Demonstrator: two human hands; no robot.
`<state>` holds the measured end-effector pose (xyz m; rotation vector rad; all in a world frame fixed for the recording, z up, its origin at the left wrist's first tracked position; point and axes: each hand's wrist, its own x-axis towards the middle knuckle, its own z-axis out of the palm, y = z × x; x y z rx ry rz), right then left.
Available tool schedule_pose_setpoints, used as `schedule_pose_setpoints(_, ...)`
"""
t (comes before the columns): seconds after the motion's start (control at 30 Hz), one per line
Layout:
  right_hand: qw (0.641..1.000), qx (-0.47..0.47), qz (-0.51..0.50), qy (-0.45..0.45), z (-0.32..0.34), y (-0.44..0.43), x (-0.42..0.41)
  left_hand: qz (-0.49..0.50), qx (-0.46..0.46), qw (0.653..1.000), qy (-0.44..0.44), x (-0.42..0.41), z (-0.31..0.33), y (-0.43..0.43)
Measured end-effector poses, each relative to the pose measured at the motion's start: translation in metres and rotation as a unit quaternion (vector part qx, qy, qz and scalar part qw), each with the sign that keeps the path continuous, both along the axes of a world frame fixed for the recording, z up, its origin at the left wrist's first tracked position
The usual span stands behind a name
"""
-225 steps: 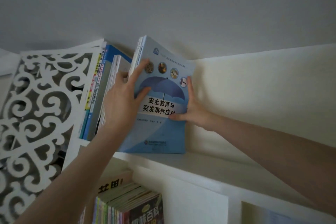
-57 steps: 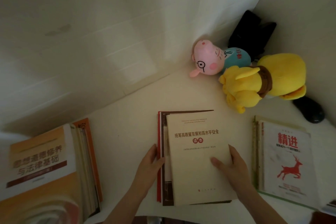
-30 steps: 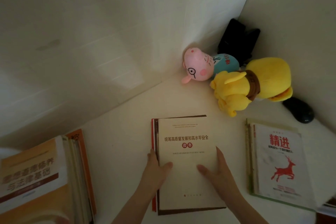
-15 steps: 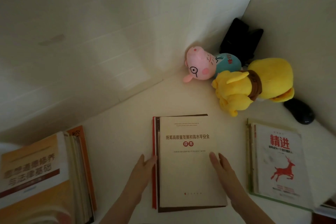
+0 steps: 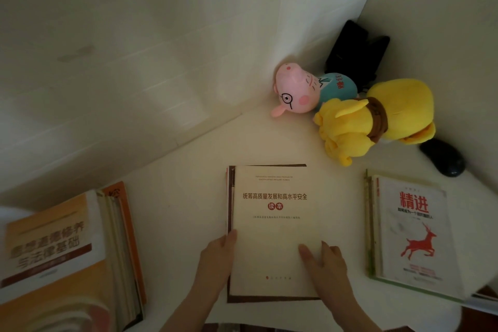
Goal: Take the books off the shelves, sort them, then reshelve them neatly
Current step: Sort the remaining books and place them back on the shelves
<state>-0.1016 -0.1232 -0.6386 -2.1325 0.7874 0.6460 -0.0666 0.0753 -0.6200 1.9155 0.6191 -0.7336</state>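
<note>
A cream book with brown Chinese lettering (image 5: 272,218) lies on top of a small stack in the middle of the white surface (image 5: 183,197). My left hand (image 5: 217,259) presses flat against the stack's left edge. My right hand (image 5: 327,267) rests on the cover's lower right, thumb on top and fingers along the right edge. A tall pile topped by an orange and white book (image 5: 51,248) stands at the left. At the right, another stack is topped by a white book with a red deer (image 5: 412,234).
A pink pig plush (image 5: 299,91) and a yellow plush (image 5: 374,118) lie in the far corner, with a black object (image 5: 355,51) behind them. A black mouse (image 5: 443,158) sits by the right wall. Walls close the back and right sides.
Since the oldest frame the view went from the shelf to this surface. In the last second both hands have slid along the middle stack's sides, squaring it; the books have barely moved.
</note>
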Motion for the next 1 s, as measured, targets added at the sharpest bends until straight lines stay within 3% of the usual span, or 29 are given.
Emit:
schedule_pose_setpoints(0.1,0.999,0.046,-0.001,-0.001,0.001,-0.010,0.001,-0.015,0.000,1.000,0.006,0.005,0.005,0.008)
schedule_pose_setpoints(0.23,0.988,0.146,-0.044,0.002,0.013,-0.025,0.031,0.082,-0.026,0.996,0.026,0.031,-0.001,0.029)
schedule_pose_setpoints(0.37,0.966,0.240,-0.093,-0.003,0.004,-0.030,0.070,0.092,-0.058,0.993,0.045,0.061,-0.009,0.019)
schedule_pose_setpoints(0.53,0.956,0.267,-0.118,0.012,-0.029,-0.035,0.075,0.083,-0.035,0.994,0.063,0.072,-0.014,-0.002)
schedule_pose_setpoints(0.77,0.926,0.349,-0.144,0.007,-0.011,-0.038,0.074,0.131,-0.114,0.985,-0.008,0.062,-0.022,-0.011)
schedule_pose_setpoints(1.0,0.926,0.366,-0.089,-0.020,0.014,-0.044,0.074,0.163,-0.172,0.966,-0.103,0.032,0.000,-0.011)
